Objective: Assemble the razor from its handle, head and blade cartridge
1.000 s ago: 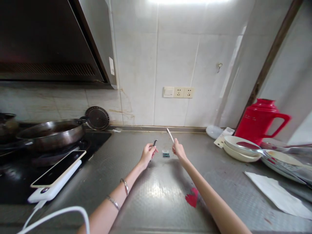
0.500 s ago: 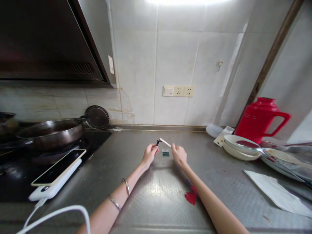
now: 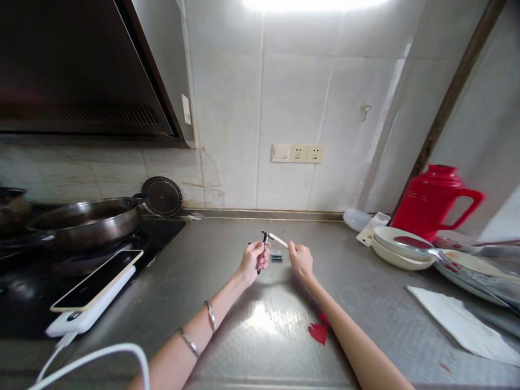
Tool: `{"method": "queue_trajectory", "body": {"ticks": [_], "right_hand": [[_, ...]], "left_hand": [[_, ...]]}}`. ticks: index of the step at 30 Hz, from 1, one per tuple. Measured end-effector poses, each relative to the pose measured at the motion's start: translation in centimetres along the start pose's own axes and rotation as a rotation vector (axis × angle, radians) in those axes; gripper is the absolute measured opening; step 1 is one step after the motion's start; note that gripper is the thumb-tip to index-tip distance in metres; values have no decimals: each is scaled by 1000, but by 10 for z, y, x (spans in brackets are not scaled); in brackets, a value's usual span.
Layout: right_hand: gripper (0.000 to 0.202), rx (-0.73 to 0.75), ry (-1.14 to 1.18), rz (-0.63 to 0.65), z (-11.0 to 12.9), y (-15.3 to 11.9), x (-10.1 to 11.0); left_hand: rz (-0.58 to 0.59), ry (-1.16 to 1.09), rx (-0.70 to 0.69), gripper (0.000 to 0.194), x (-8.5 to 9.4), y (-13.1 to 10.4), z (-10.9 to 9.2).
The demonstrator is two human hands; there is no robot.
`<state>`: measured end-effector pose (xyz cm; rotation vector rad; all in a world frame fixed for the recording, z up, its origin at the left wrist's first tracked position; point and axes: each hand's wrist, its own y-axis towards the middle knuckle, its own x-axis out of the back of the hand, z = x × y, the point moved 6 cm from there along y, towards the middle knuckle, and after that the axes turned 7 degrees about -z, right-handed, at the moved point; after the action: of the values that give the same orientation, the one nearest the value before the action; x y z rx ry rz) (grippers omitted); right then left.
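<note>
My left hand (image 3: 254, 259) is closed around a thin black stick with a small cross-piece at its top, which looks like a razor (image 3: 265, 237). Its lower end pokes out below my fingers. My right hand (image 3: 301, 260) grips a slim white stick (image 3: 278, 240) that slants up and left. The white stick's tip is close beside the razor's head; I cannot tell whether they touch. Between my hands, a small clear pack with dark strips (image 3: 277, 256) lies on the steel counter (image 3: 227, 238).
On the left are a steel pan (image 3: 87, 219) on the stove and a phone (image 3: 97, 279) on a white power bank (image 3: 91, 306). A red jug (image 3: 430, 203), stacked bowls (image 3: 400, 254) and a white paper (image 3: 463, 322) stand right. A red scrap (image 3: 319, 331) lies near my right forearm.
My left hand has turned and shifted slightly right, and more of the black razor's handle shows below it. The white stick has moved slightly right with my right hand.
</note>
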<state>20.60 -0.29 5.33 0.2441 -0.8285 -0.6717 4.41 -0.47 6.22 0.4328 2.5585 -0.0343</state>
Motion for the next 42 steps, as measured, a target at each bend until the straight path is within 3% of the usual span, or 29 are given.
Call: {"method": "queue_trajectory", "body": {"ticks": [8,13,19,25,32,36,42], "right_hand": [[56,62,103,-99,9,1,8],[56,132,139,-139,4,3,10],[57,78,239,-186,5,5,13],[59,63,78,-140,-5,8,10],[61,61,-164,-146,-14,18,24],[60,131,-260,-139,4,14,20],[61,268,-331,-172,31,4,10]], "left_hand": [[7,-10,42,29,-3,-2,5],[4,-40,-4,30,-2,-2,-6],[-18,-34,16,28,-1,-2,0],[19,28,-9,31,-10,-6,-3],[-214,225,29,29,4,-2,7],[-324,243,95,23,12,-2,13],[-358,230,166,29,17,-4,19]]}}
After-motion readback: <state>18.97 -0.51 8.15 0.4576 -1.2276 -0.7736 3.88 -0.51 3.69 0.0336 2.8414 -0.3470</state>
